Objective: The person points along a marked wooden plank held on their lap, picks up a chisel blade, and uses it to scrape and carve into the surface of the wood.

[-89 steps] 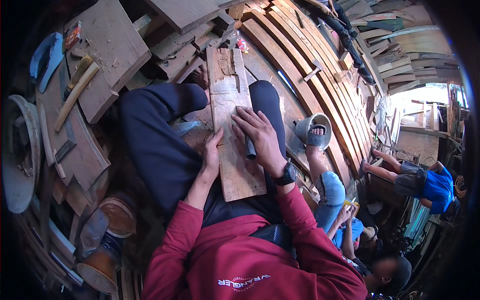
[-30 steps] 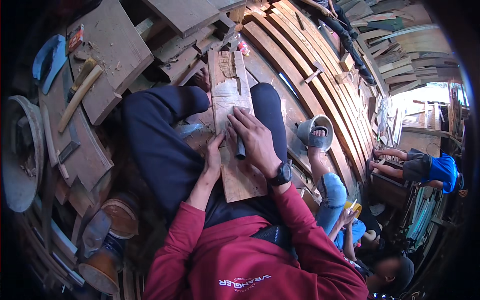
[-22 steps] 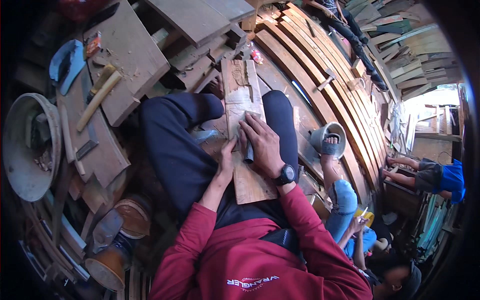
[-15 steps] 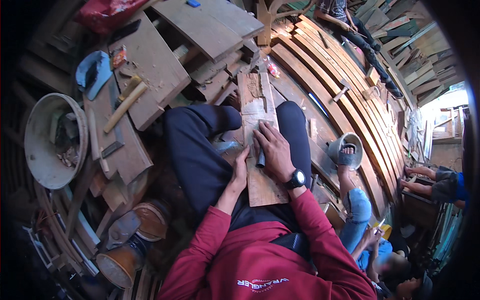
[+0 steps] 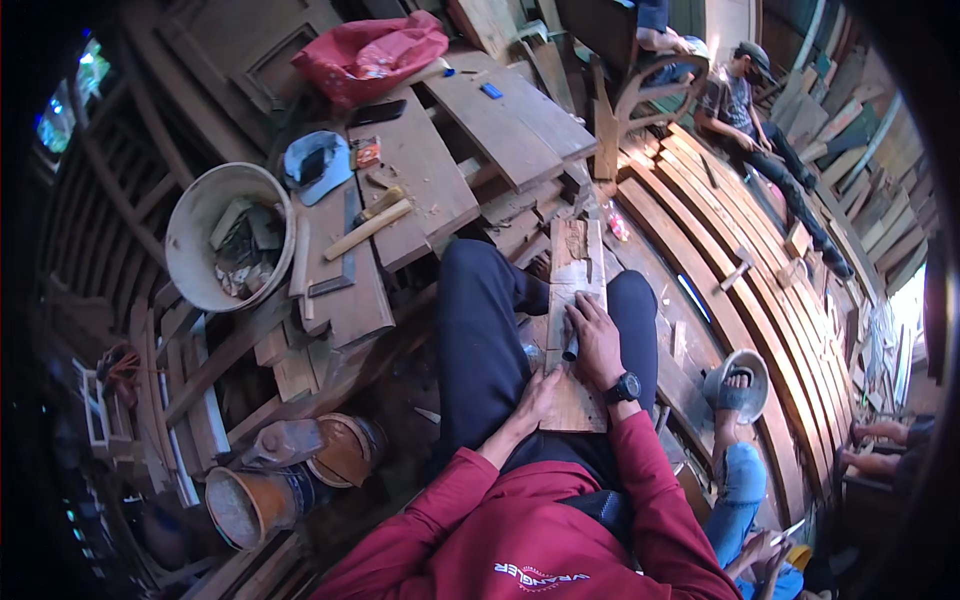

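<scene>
A long, narrow wooden board (image 5: 574,412) rests across my lap, its far end rough and broken out. My left hand (image 5: 534,402) grips the board's left edge near its close end, thumb on top. On the middle of the board, my right hand (image 5: 603,352) is closed over a dark, rounded piece (image 5: 571,350). Only the close end of that piece shows under the palm, so I cannot tell its kind. A black watch (image 5: 627,387) is on my right wrist.
Left are a mallet (image 5: 368,230), a metal square (image 5: 346,270), a blue cap (image 5: 318,165) and a white bucket (image 5: 230,238) of scraps. Long curved beams (image 5: 740,300) lie right, with a hammer (image 5: 735,270). A person (image 5: 750,130) sits beyond; another's foot (image 5: 737,390) is close right.
My view has swung left, so the scene sits further right. My left hand has slid along the board toward me. My right hand stays over the dark piece.
</scene>
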Tool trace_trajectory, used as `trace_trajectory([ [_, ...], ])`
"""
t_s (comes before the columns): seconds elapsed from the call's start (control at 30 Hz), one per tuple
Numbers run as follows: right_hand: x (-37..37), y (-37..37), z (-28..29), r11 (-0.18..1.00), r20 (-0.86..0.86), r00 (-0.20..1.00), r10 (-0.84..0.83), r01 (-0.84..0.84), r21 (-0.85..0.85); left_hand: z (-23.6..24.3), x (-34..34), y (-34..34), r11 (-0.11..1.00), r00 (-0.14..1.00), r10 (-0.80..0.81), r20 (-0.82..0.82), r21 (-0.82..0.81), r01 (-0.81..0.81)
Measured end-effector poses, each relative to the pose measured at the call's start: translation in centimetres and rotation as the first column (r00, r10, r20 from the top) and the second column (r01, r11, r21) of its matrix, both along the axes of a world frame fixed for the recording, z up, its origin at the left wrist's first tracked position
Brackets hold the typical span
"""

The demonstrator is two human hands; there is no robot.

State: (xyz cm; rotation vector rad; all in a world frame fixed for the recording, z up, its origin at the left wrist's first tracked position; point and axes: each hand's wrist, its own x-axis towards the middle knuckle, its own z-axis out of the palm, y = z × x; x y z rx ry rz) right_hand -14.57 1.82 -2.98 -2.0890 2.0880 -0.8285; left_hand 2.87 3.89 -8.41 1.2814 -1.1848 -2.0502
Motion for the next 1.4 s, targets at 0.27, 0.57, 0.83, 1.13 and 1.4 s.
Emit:
trace_trajectory([
  [0.27, -1.1, 0.2, 0.2, 1.0, 0.037, 0.999, 0.012, -0.011, -0.014, 0.2, -2.0, 0.5, 0.995, 0.989, 0.095, 0.112, -0.053, -0.089],
  [0.57, -0.9, -0.5, 1.2, 0.999, 0.116, 0.993, 0.036, -0.037, 0.005, -1.7, -3.2, 0.1, 0.961, 0.97, 0.215, 0.112, -0.199, -0.19],
  [0.83, -3.0, 0.0, 3.3, 0.999, 0.207, 0.978, 0.013, -0.022, 0.038, 4.8, -5.4, 0.7, 0.977, 0.981, 0.177, 0.077, -0.133, -0.166],
  [1.13, -3.2, 1.0, 6.8, 0.978, 0.188, 0.976, 0.109, -0.14, 0.156, 3.9, -4.8, 1.7, 0.975, 0.973, 0.222, -0.062, 0.038, -0.22],
  [1.4, -0.6, 3.2, 6.7, 0.982, 0.292, 0.956, -0.033, -0.024, 0.189, 5.5, -2.3, 2.7, 0.964, 0.977, 0.209, -0.036, 0.174, -0.199],
])
